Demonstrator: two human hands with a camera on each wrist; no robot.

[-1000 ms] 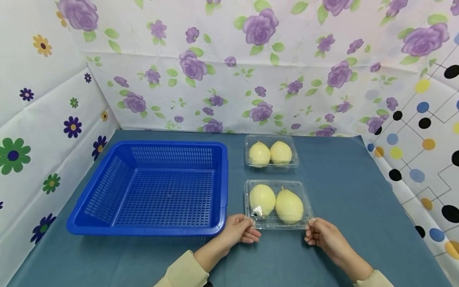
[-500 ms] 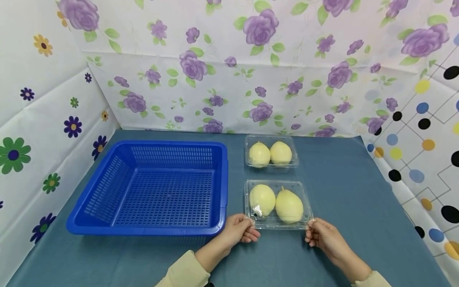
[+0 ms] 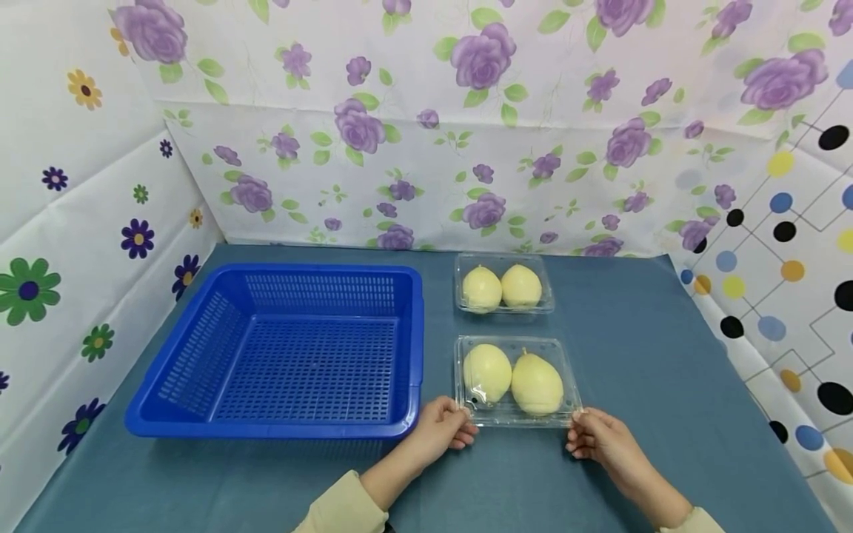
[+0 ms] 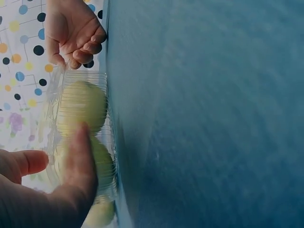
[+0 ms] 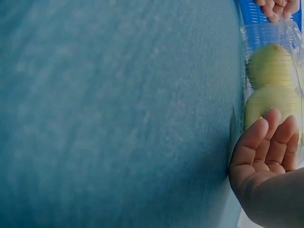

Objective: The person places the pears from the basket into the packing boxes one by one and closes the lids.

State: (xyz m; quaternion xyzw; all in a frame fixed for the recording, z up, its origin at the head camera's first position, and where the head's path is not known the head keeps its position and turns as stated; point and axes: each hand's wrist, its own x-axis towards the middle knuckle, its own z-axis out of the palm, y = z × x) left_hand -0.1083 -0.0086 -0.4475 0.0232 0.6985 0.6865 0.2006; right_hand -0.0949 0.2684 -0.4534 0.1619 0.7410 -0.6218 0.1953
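Two pale yellow pears (image 3: 537, 383) lie in a clear plastic clamshell box (image 3: 517, 420) on the cloth, its lid over them. My left hand (image 3: 437, 434) pinches the box's near left corner, beside the blue basket. At the near right corner, thumb and fingers of my right hand (image 3: 609, 449) pinch the rim. The left wrist view has my left hand (image 4: 66, 183) before the box's ribbed side, one finger blurred. Curled fingers of my right hand (image 5: 268, 161) show at the box's end in the right wrist view, where the thumb is hidden.
A blue plastic basket (image 3: 416, 333) with slotted walls stands left of the box. Behind, a second clear box (image 3: 504, 309) holds two more pears (image 3: 522, 286). Blue-grey cloth (image 3: 640, 333) covers the table, and patterned sheets (image 3: 426, 170) rise around it.
The fingers of my left hand have shifted slightly left at the box corner. My right hand keeps its grip, and the box stays in place.
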